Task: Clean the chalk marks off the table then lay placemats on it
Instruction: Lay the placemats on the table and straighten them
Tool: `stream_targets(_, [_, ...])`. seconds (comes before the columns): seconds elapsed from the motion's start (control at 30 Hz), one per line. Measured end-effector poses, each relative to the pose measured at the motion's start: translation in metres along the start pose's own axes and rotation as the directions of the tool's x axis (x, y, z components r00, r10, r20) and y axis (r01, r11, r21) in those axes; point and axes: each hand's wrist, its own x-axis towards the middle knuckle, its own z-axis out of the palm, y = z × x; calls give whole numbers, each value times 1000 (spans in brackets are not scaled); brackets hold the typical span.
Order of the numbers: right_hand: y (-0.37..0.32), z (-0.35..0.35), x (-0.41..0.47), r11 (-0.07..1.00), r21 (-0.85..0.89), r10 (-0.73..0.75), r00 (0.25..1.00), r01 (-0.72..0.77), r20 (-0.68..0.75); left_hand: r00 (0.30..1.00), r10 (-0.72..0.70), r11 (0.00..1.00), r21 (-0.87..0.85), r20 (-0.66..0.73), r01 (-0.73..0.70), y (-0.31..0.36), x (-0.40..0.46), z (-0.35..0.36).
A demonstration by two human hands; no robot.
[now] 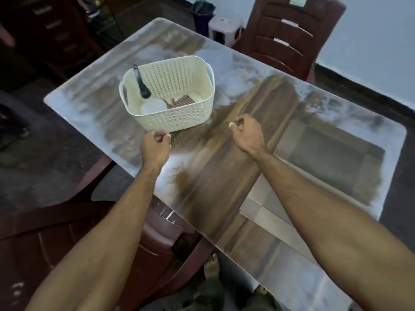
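While leaning over the glass counter (390,167), holds both bare arms stretched forward above it. Curls the left grip (156,144) into a loose fist, thumb pressed against the forefinger; cannot tell whether anything thin is caught in that pinch. Curls the right grip (246,135) much the same way, thumb tip close to the bent fingers, again with no held thing to be made out.

Faces a cream perforated basket (175,117) standing just beyond the left grip, almost at its knuckles, and off to the far left of the right grip. Sees in the basket a black-handled tool (141,84) leaning on the wall, pale round things and a brown ribbed piece (182,102), too small to identify.

Looks onto white chalk marks (235,70) hazing the glass beyond both grips, around the basket and out past the right grip toward the far edge. Looks onto a blurred brown band (213,187), free of haze, running between the grips and back toward the wrists.

Stands near a dark red chair (292,37) well beyond the right grip, and another (67,232) under the left forearm.
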Motion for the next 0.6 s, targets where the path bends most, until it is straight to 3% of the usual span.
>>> stream_targets(0.13, [-41,12,35,996,86,-16,997,23,-80,991,68,998,18,-116,-66,20,33,-31])
stream_targets(0.3, [-77,25,77,995,66,-64,993,70,-100,959,135,991,50,-248,-126,35,70,-54])
stream_targets(0.47, [-89,33,111,998,25,-64,995,66,-74,930,24,998,-49,-368,-45,41,103,-63])
stream_targets(0.6, [-90,41,127,999,-4,-53,998,52,-46,944,-76,995,-80,-320,53,34,128,-61])
